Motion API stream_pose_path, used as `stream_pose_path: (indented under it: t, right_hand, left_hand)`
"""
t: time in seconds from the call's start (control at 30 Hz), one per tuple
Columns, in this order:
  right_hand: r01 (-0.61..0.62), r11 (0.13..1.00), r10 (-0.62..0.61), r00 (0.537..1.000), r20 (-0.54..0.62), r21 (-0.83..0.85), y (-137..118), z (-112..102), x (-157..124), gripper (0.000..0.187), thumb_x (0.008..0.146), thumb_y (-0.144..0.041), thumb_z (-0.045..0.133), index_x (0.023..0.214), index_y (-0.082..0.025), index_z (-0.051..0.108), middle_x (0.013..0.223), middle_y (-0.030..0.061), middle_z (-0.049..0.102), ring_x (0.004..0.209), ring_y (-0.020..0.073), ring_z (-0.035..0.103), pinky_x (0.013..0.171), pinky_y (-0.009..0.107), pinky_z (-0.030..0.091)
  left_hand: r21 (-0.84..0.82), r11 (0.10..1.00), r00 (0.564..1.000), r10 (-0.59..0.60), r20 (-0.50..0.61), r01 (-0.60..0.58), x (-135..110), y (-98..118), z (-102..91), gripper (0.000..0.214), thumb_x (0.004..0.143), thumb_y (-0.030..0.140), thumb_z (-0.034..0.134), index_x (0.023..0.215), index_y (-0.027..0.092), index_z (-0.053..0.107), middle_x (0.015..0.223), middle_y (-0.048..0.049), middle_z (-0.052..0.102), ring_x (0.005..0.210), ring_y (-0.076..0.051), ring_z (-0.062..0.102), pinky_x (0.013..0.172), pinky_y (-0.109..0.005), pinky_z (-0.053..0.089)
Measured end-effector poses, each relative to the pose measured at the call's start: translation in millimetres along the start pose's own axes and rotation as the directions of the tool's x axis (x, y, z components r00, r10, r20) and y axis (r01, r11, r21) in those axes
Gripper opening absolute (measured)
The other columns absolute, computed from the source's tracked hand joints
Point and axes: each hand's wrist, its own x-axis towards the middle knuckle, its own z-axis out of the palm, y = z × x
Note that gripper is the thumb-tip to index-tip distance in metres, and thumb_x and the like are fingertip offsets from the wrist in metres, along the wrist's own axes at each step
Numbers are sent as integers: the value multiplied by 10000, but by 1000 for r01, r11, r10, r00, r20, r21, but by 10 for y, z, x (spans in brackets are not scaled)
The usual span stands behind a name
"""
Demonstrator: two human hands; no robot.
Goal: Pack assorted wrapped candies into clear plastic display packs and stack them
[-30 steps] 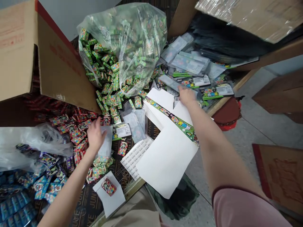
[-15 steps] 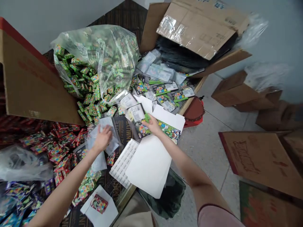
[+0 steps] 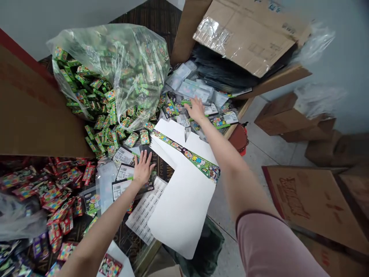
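My left hand (image 3: 143, 168), fingers spread, lies on several flat black printed packets (image 3: 122, 173) with white barcode labels. My right hand (image 3: 196, 110) reaches over a pile of similar black-and-green packets (image 3: 223, 120), its fingers stretched out at the pile's edge; whether they touch a packet I cannot tell. Between my forearms lie white die-cut card sheets (image 3: 181, 207), one with a green printed strip (image 3: 187, 154). A sheet of small printed stickers (image 3: 147, 211) sits partly under the white card. Clear plastic sleeves (image 3: 105, 184) lie left of my left hand.
A clear bag (image 3: 129, 57) spills small green boxes (image 3: 100, 134) at the back left. Red packets (image 3: 54, 184) cover the left side, beside a tall carton (image 3: 37, 104). An open carton (image 3: 245, 34) stands at the back right; more cartons (image 3: 311, 204) are on the floor at right.
My right hand has let go of the packet it held and moved up to the pile. Labelled packets now lie under my left hand, which has shifted right and spread out.
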Motion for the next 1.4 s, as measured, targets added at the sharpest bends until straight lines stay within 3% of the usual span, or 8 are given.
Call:
stream_pose_path:
  t: [0.17,0.5,0.63,0.8,0.93,1.17,1.27,1.4]
  right_hand:
    - [-163,978,167,986,23,-128,195,52,673,551,971,-390,382,1478,-185,315,1582,168,188,1446,383,149,1057,695,204]
    - [-70,890,151,977,148,-451,243,166,1611,778,957,-595,222,1512,-53,162,1533,318,169,1429,336,212,967,579,311]
    - [82,910,-80,997,22,-407,43,229,1472,828,892,-643,356,1515,-121,197,1558,272,154,1455,337,146,998,601,265]
    - [407,838,-264,885,384,-362,-57,270,1070,1054,675,-419,812,1519,-222,212,1586,230,84,1442,453,65,1018,709,164]
    - [379,845,-262,909,324,-377,-35,357,955,1059,660,-272,837,1516,-205,217,1581,251,70,1425,473,107,1025,703,160]
    - [166,822,-193,981,8,-545,-172,455,1015,495,959,-127,415,1447,-85,343,1494,293,298,1402,355,273,1025,609,217]
    - [40,816,-67,997,-25,-577,-147,400,1123,454,997,-77,224,1432,-6,333,1319,361,468,1290,306,465,903,516,337]
    - [41,778,-72,997,-23,-627,-75,171,1189,439,994,-89,250,1343,151,365,1089,385,584,1166,293,577,762,403,353]
  left_hand:
    - [142,990,1000,-13,-7,14,16,-2,184,630,943,435,412,1492,153,284,1574,-177,201,1472,-313,145,1161,-591,129]
    - [148,989,997,-31,66,21,28,1,229,708,933,427,417,1531,194,117,1592,-145,147,1480,-308,105,1163,-583,158]
    - [129,991,995,-41,93,29,25,0,230,724,933,414,420,1533,192,82,1590,-149,147,1477,-314,118,1166,-582,146]
    - [113,993,994,-38,98,27,40,16,230,741,927,424,437,1533,187,82,1585,-171,158,1473,-331,119,1163,-579,152]
    - [107,994,996,-34,88,25,63,32,235,744,917,450,459,1531,192,128,1582,-187,162,1469,-350,115,1158,-579,165]
    - [107,994,997,-31,77,23,63,32,221,733,914,448,465,1528,186,160,1584,-187,158,1471,-347,113,1158,-575,167]
    - [108,994,997,-30,68,23,65,31,221,737,913,456,463,1528,184,159,1584,-188,159,1472,-342,110,1157,-566,177]
    - [108,994,998,-9,57,3,69,21,212,717,921,458,447,1524,178,177,1581,-201,158,1471,-345,117,1157,-561,175]
